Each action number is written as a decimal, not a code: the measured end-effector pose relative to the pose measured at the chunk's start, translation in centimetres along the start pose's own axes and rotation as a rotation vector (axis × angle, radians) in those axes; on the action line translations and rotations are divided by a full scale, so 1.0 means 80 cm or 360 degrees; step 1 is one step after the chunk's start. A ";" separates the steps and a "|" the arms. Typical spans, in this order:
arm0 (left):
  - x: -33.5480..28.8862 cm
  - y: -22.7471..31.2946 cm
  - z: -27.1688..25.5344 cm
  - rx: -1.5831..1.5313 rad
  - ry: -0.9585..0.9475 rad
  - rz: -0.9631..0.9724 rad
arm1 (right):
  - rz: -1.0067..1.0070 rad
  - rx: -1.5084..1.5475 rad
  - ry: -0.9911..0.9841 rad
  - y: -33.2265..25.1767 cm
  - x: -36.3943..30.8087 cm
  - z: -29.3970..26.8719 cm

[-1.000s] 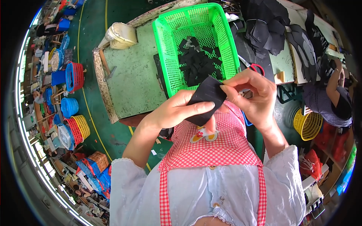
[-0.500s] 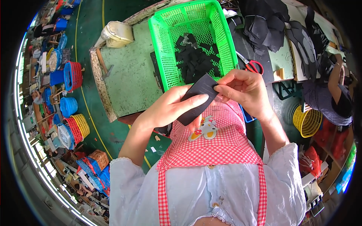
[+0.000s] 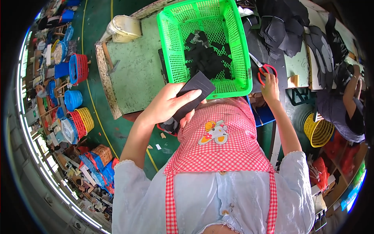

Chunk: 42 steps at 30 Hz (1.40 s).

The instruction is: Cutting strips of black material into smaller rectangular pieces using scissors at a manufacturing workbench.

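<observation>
My left hand [image 3: 165, 103] grips a flat black rectangular piece [image 3: 200, 83] with short slit lines on it, thumb on top and fingers beneath. It is tilted in front of the near left corner of a green plastic basket [image 3: 244, 74]. Inside that basket lies a heap of small black scraps [image 3: 208, 60]. My right hand [image 3: 270, 90] is at the red handles of a pair of scissors [image 3: 276, 71] lying on the table right of the basket. Its fingers curl around the nearer handle loop; the fingertips are partly hidden.
Stacks of black cut pieces [image 3: 286, 33] lie on the table at the far right. On the green table [image 3: 134, 74] to the left are a hammer [image 3: 110, 58] and a cream-coloured container [image 3: 126, 28]. A yellow basket [image 3: 317, 132] stands near another person [image 3: 339, 109] at the right.
My right hand has left the black piece and moved right to the scissors. My left hand still holds the piece, now slightly further left.
</observation>
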<state>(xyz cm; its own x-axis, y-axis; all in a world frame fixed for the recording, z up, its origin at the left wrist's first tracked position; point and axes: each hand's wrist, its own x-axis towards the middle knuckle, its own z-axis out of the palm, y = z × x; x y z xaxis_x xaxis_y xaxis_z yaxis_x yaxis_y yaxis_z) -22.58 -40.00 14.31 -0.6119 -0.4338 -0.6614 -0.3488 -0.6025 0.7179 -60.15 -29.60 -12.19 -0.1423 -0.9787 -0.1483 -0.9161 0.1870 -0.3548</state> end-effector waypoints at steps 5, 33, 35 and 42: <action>0.008 0.001 0.002 -0.0049 0.0068 -0.0046 | -0.0031 -0.0145 0.0205 -0.019 0.013 -0.005; 0.041 0.019 -0.055 -0.0112 -0.0263 0.0015 | -0.0165 0.1550 -0.1480 -0.246 -0.012 -0.199; 0.044 0.017 -0.062 -0.0133 -0.0349 0.0058 | -0.0193 0.1568 -0.1466 -0.248 -0.008 -0.205; 0.051 0.013 -0.064 -0.0105 -0.0358 0.0078 | -0.0113 0.1585 -0.1372 -0.255 -0.014 -0.203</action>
<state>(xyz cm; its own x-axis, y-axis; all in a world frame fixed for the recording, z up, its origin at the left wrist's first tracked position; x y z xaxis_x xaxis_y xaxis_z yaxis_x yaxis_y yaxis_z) -21.80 -45.81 11.26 -0.7723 -0.3078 -0.5556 -0.2720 -0.6302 0.7272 -47.43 -33.73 10.20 0.5164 -0.6904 -0.5066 -0.1928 0.4827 -0.8543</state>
